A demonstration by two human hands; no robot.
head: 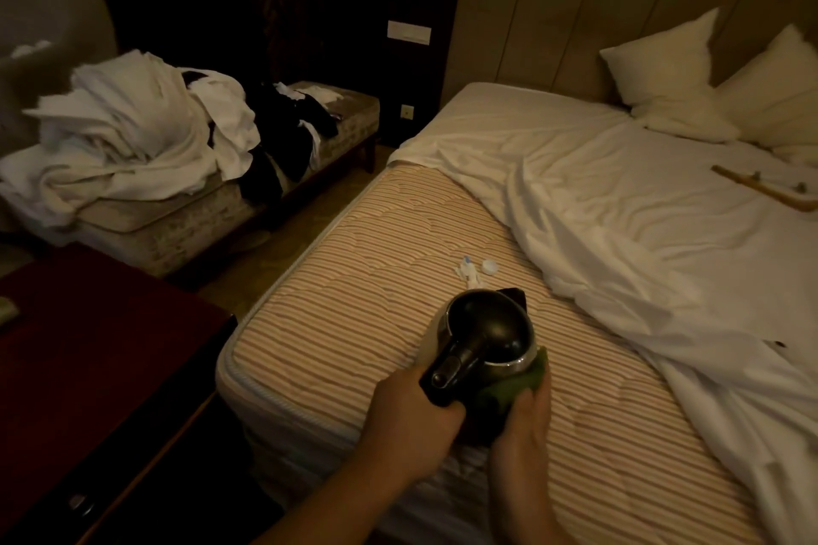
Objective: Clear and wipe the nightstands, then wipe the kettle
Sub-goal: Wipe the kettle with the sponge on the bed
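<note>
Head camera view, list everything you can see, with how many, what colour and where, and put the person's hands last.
kettle: one, black with a chrome band, held over the bare mattress
cloth: one, green, pressed against the kettle's right side
mattress: one, striped beige, near half uncovered
sheet: one, white, rumpled over the far half of the bed
pillows: two, white, against the headboard
small white litter: a few bits, on the mattress beyond the kettle
wooden stick: one, tan, on the sheet at right
linen pile: one, white, on the bench at left
dark clothing: some, black, beside the linen
nightstand: one, dark red wood, lower left
left hand: grips the kettle's handle
right hand: holds the cloth to the kettle
</note>
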